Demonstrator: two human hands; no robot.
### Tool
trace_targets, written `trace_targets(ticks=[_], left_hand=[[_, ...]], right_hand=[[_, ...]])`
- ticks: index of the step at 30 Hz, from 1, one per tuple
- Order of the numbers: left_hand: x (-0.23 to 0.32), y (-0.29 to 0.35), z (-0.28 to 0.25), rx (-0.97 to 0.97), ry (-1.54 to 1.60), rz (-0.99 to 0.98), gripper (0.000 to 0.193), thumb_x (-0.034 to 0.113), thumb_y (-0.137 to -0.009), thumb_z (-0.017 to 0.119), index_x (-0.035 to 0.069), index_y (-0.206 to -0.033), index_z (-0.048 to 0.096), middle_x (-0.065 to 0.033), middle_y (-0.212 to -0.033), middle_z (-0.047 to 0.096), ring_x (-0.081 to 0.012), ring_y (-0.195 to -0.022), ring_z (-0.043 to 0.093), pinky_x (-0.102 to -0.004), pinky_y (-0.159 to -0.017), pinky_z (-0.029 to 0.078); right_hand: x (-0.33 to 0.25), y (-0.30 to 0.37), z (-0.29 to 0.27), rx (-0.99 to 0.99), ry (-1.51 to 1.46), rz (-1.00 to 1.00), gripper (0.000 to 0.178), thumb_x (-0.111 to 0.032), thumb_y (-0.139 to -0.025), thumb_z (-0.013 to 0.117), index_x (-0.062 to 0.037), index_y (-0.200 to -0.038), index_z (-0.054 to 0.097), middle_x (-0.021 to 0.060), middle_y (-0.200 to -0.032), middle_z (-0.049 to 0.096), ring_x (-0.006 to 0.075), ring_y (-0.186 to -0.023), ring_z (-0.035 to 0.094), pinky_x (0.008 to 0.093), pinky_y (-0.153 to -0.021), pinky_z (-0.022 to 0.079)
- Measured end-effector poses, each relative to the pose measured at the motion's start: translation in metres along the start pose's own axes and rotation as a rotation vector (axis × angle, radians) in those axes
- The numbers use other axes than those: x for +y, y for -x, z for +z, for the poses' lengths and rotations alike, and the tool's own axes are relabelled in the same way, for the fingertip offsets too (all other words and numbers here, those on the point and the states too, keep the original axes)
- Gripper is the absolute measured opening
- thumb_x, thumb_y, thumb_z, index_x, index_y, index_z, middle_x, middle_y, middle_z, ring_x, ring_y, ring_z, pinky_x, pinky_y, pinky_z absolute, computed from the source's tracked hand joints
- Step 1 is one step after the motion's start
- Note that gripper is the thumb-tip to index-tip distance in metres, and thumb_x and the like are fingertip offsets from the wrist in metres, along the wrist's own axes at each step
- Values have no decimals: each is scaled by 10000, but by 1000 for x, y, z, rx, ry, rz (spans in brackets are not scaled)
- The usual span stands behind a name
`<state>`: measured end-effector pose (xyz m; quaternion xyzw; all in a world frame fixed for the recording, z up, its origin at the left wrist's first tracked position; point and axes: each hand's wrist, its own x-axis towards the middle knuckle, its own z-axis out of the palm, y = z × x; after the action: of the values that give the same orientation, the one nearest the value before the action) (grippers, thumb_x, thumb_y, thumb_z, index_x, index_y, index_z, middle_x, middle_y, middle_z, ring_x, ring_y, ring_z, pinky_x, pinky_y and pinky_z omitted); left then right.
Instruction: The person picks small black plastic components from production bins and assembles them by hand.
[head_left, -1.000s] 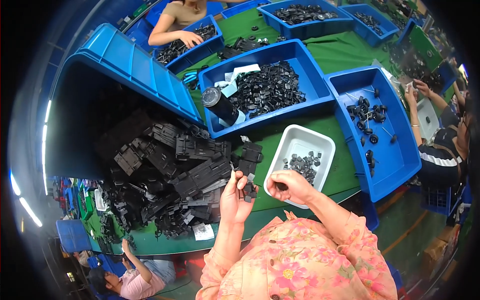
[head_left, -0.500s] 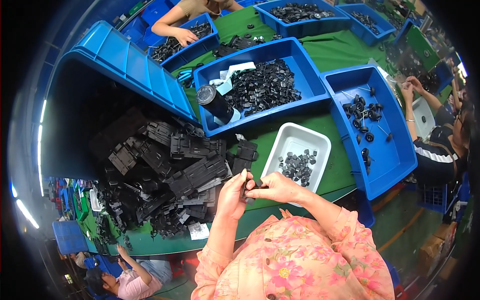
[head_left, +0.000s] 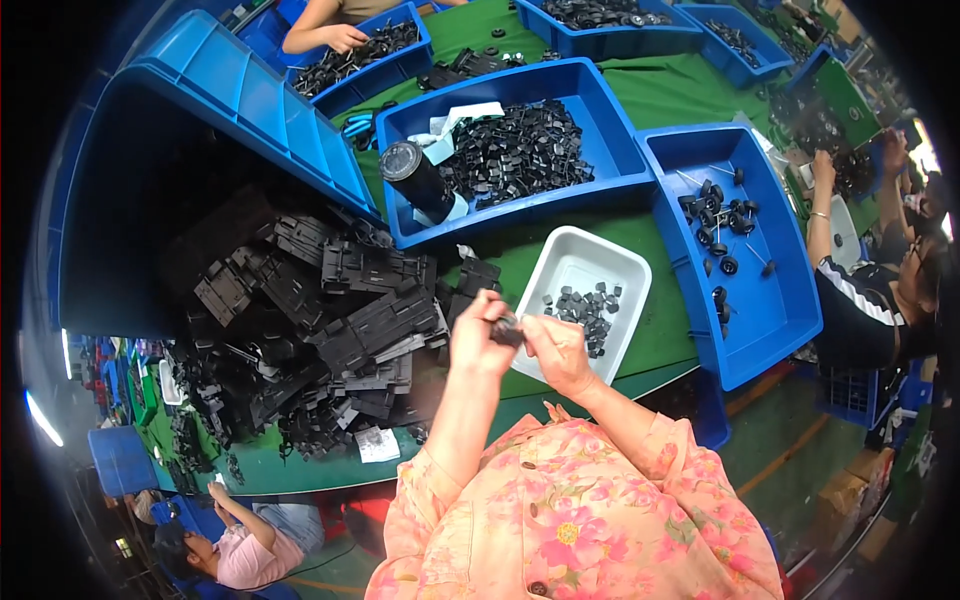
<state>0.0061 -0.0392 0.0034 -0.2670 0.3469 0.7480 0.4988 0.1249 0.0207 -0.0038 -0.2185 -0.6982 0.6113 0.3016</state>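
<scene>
My left hand (head_left: 478, 340) is closed around a small black plastic part (head_left: 507, 331) in front of my chest. My right hand (head_left: 560, 352) meets it from the other side, thumb and finger pinched at the part's edge. Motion blur hides the part's exact shape. Just beyond my right hand is a white tray (head_left: 637, 290), and small dark block-like pieces (head_left: 590, 312) lie loose in it. Left of my hands spreads a heap of flat black plastic chassis-like parts (head_left: 375, 325), spilling from a large blue bin (head_left: 255, 100) tipped on its side.
A blue bin (head_left: 620, 150) behind the tray holds many small black pieces and a dark lidded bottle (head_left: 415, 180). Another blue bin (head_left: 760, 340) at right has black wheels on axles. Co-workers sit at the far side, right and lower left of the green-covered table (head_left: 665, 345).
Both hands have shifted slightly, with the small black part still between them. The whole view has moved a little. At the far side, the co-worker's hand has moved over its bin.
</scene>
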Motion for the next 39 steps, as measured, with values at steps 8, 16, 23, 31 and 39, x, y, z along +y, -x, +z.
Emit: trace_targets(ticks=[8,16,23,31,39], left_hand=[[13,4,-7,-372,-219,-173,197,281,-891,478,113,-799,528,79,-555,378,-70,-493,354,-217,-510,351],[-2,16,6,-283,-516,-112,208,268,-885,489,86,-789,515,59,-559,419,-85,-480,387,-238,-496,377],[-6,-15,6,28,130,-99,132,169,-856,509,90,-750,499,65,-522,355,-66,-508,362,-217,-534,311],[5,-18,-9,-342,41,-133,195,283,-910,422,138,-804,498,67,-565,381,-100,-537,393,-312,-637,426],[-6,-16,-17,-441,25,-201,208,271,-919,405,126,-802,498,65,-565,388,-103,-540,416,-347,-663,450]], right_hand=[[6,-8,-36,-326,-432,443,280,-210,-871,463,4,-807,632,-8,-603,524,52,-535,444,189,-499,362],[-4,-25,-36,-538,-265,511,288,-291,-886,479,-67,-863,659,-22,-598,527,54,-530,448,193,-499,361],[-6,5,-22,14,-4,64,248,-137,-864,493,21,-695,579,92,-610,553,165,-539,532,276,-520,417],[47,0,-57,-42,823,-178,178,-81,-742,588,-24,-910,603,103,-849,578,269,-760,554,347,-719,407],[6,-12,-41,-281,207,53,119,-77,-837,542,15,-901,581,99,-736,573,161,-661,571,277,-582,454]])
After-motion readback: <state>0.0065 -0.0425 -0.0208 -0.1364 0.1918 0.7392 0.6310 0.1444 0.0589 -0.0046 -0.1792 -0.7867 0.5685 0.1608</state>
